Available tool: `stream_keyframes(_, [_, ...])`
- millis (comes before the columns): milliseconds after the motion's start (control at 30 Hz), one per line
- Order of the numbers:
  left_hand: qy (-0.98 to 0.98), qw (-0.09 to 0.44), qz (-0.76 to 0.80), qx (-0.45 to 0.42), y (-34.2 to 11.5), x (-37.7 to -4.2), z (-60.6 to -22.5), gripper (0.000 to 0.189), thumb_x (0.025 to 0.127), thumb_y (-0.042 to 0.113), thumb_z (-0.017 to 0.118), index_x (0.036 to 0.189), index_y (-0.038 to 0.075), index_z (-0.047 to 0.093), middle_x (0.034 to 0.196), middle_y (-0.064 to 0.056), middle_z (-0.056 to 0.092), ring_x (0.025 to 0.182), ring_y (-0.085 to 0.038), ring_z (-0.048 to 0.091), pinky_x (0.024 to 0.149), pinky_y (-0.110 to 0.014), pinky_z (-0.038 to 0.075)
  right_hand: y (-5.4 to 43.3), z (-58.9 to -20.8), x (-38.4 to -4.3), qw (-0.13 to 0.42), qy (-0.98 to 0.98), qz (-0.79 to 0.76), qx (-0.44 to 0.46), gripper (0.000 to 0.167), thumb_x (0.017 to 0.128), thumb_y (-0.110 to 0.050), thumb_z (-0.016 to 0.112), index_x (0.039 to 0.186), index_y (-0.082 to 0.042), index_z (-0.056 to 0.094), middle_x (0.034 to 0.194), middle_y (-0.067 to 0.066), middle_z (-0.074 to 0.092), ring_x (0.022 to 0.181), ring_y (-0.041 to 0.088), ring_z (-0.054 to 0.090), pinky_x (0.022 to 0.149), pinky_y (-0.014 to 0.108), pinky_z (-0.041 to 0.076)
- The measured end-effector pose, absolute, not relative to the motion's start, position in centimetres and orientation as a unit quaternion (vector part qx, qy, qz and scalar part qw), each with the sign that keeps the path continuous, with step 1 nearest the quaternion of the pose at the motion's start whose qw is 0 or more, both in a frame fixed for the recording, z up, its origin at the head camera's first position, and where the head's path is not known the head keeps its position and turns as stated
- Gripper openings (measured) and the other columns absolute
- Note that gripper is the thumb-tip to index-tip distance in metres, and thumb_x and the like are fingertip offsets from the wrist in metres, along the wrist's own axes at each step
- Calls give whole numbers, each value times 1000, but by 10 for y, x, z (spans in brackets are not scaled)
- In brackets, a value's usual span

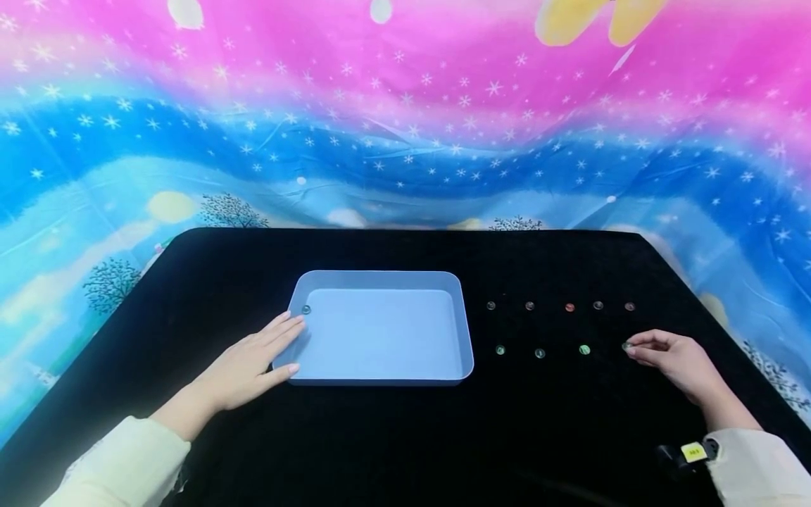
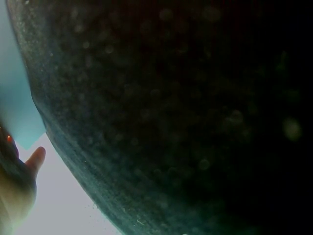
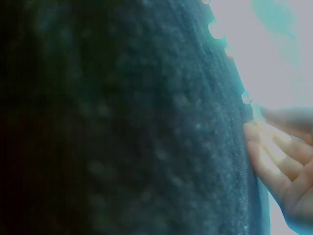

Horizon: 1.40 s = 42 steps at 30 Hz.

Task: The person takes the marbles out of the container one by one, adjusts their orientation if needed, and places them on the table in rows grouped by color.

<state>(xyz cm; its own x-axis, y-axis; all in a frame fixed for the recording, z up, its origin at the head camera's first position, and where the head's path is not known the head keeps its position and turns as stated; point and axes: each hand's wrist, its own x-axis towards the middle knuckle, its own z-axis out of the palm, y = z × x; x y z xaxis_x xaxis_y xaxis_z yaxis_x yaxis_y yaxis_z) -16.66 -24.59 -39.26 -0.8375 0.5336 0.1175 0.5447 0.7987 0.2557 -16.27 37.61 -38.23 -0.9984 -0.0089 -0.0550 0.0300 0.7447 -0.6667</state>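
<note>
A shallow light-blue tray [image 1: 380, 338] sits on the black cloth, with one small glass marble [image 1: 307, 309] inside by its left wall. My left hand [image 1: 253, 362] rests over the tray's left rim, fingers stretched out and thumb at the near corner. At the right, my right hand [image 1: 674, 359] pinches a marble [image 1: 626, 346] between thumb and fingertips, low over the cloth; the fingers cover part of it. In the right wrist view the fingers [image 3: 274, 152] come together at the cloth's edge. The left wrist view catches the thumb [image 2: 35, 160] beside the blue tray [image 2: 19, 98].
Right of the tray, several marbles lie in two rows, including a red one [image 1: 569, 308] in the far row and a green one [image 1: 584, 350] in the near row. Behind the black-covered table [image 1: 405, 443] hangs a pink and blue patterned cloth [image 1: 405, 127].
</note>
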Motion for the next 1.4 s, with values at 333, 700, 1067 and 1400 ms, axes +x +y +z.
stream_keyframes(333, [-946, 23, -140, -291, -244, -166, -393, 61, 85, 44, 46, 135, 12, 30, 140, -5, 24, 129, -21, 13, 93, -49, 27, 376, -381, -163, 40, 950, -309, 1, 37, 83, -33, 56, 101, 0, 60, 102, 16, 56, 72, -9, 48, 60, 27, 45])
stream_keyframes(700, [-950, 13, -138, -281, -245, -166, -391, 62, 85, 44, 48, 135, 13, 29, 141, -1, 22, 129, -21, 12, 95, -48, 25, 373, -378, -169, 51, 943, -327, -9, 36, 83, -28, 57, 102, 3, 59, 99, 12, 58, 72, -4, 52, 61, 25, 46])
stream_keyframes(1067, [-948, 10, -141, -285, -243, -166, -389, 62, 85, 43, 48, 135, 13, 29, 141, -1, 22, 129, -19, 10, 94, -49, 26, 379, -382, -168, 55, 935, -349, 6, 40, 82, -29, 58, 102, 5, 58, 89, -7, 59, 72, -3, 52, 60, 23, 45])
stream_keyframes(1400, [-948, 12, -139, -285, -243, -167, -390, 62, 84, 43, 49, 135, 13, 29, 141, -2, 23, 129, -17, 10, 95, -48, 26, 378, -381, -167, 73, 936, -345, 18, 43, 82, -32, 57, 106, 4, 57, 100, 8, 58, 75, -7, 50, 63, 23, 44])
